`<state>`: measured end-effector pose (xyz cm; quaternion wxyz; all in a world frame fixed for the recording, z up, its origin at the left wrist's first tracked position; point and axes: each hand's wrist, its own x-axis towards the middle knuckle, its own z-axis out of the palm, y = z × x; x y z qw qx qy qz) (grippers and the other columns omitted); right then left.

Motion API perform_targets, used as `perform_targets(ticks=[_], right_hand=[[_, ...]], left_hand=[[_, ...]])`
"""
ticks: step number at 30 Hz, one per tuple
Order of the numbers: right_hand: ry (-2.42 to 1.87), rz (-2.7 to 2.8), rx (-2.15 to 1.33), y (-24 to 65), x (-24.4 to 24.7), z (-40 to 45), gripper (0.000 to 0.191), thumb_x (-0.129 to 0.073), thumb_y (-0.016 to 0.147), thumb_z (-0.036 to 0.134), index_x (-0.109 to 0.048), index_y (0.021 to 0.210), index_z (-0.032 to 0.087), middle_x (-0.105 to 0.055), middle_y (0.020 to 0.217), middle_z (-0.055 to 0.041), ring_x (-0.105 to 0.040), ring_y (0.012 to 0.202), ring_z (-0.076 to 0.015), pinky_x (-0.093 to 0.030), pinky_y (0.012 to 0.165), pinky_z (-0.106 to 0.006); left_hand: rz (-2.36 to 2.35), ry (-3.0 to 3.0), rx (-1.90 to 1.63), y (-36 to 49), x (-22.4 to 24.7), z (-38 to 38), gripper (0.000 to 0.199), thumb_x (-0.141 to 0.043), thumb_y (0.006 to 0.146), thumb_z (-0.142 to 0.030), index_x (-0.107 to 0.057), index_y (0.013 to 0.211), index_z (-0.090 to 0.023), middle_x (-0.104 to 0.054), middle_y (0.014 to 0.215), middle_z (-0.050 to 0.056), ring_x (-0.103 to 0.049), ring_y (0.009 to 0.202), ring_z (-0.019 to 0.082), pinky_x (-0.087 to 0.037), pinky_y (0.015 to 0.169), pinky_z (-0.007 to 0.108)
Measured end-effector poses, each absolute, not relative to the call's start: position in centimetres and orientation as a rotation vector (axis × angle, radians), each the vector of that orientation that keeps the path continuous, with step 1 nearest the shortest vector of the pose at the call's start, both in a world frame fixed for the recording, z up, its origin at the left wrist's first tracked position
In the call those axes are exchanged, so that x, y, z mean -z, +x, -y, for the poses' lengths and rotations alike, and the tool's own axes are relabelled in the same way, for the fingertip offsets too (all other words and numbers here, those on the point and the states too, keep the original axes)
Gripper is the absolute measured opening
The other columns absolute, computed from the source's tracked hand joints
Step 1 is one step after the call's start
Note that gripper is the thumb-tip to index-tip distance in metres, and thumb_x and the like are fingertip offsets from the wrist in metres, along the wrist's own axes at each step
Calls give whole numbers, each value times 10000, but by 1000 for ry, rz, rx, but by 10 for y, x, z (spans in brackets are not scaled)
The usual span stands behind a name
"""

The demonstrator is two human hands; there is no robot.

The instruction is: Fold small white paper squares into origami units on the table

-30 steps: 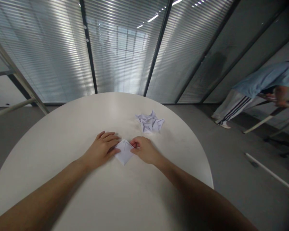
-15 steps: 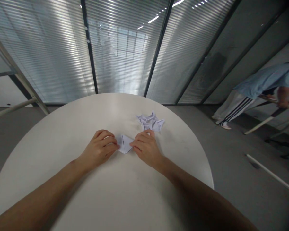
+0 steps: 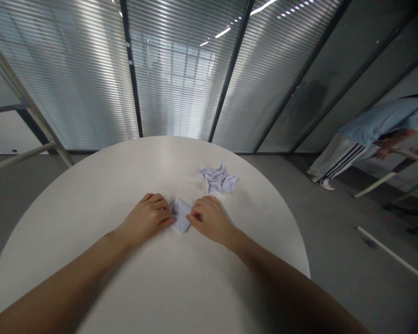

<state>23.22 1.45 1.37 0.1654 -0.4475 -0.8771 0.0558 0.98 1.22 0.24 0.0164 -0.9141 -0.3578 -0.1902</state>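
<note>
A small folded white paper [image 3: 181, 215] with a crease down its middle lies between my two hands on the round white table [image 3: 153, 287]. My left hand [image 3: 150, 214] pinches its left side, thumb and fingers closed together. At the paper's right corner, my right hand [image 3: 209, 217] grips the edge between thumb and curled fingers. Just beyond my right hand sits a spiky folded paper shape [image 3: 218, 179] with several points, touched by neither hand.
Glass panels with blinds [image 3: 177, 83] stand behind the table. On the right, a person in a blue top [image 3: 379, 121] bends over a frame. A pale metal frame [image 3: 38, 118] rises at the left.
The folded paper has turned a little and now shows a taller, pointed outline. My right hand has drawn slightly back from the spiky paper shape, its fingers more curled.
</note>
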Motion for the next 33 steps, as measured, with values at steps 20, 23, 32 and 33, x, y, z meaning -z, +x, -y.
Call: perform_targets(ticks=[20,23,32,33], right_hand=[[-1344,2316,-363,230,-1,-21,64,-656,807,153,-685,804,210,-703,853,6,-592,863,-158,-360,820,-300],[-1265,2404,-265,232,-2,-19,89,-630,832,148,-690,815,213,-702,844,10,-585,855,-156,-352,817,-303],[-965,2828,52,238,-8,-12,171,-518,872,96,-646,945,182,-678,951,-35,-562,894,-184,-366,810,-322],[-939,2862,84,238,-10,-10,177,-511,871,93,-643,953,178,-675,971,-42,-559,907,-190,-366,815,-328]], left_hand=[[1625,-2827,719,11,4,-16,143,-635,813,-361,-663,753,-234,-657,769,4,-558,809,191,-362,744,336],[1499,-2894,659,9,0,-14,141,-583,859,-296,-670,764,-238,-660,774,-2,-561,822,178,-357,746,324],[1181,-2781,251,14,-8,-2,146,-514,866,-119,-636,832,-192,-625,808,22,-549,774,178,-359,720,332],[1143,-2763,211,15,-8,-1,140,-521,852,-103,-628,815,-185,-618,805,27,-547,764,182,-361,712,337]])
